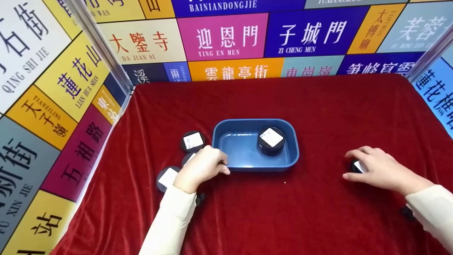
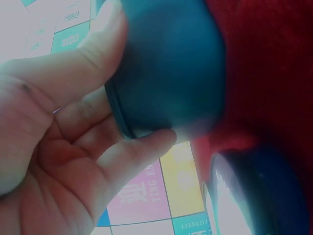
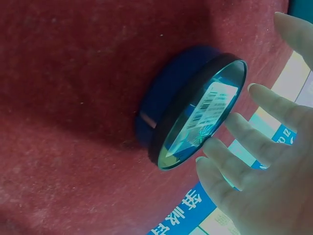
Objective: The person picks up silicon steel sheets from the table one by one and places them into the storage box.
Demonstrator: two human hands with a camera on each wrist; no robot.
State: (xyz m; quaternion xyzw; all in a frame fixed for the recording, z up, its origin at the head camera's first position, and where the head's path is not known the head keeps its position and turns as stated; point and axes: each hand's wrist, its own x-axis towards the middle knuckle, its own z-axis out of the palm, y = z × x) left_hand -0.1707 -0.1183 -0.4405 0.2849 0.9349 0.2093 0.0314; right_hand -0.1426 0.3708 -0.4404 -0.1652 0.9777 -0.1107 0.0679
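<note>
A rectangular blue plastic bin (image 1: 247,169) holds one round black-lidded container (image 1: 271,141) with a white label at its right end. My left hand (image 1: 206,163) grips the bin's near left corner; in the left wrist view the thumb and fingers lie around the bin (image 2: 166,63). To the right, my right hand (image 1: 377,168) spreads its fingers over another round container (image 1: 358,166). In the right wrist view that container (image 3: 203,117) shows a barcode label on its lid, with the fingers (image 3: 244,139) loosely extended beside it. Whether they touch it I cannot tell.
Left of the bin stand more round containers, one at the back (image 1: 193,141), one in front (image 1: 168,179), and one partly hidden by the left hand. Red velvet cloth (image 1: 300,212) covers the table. Panels with printed place names (image 1: 223,37) wall in the back and sides.
</note>
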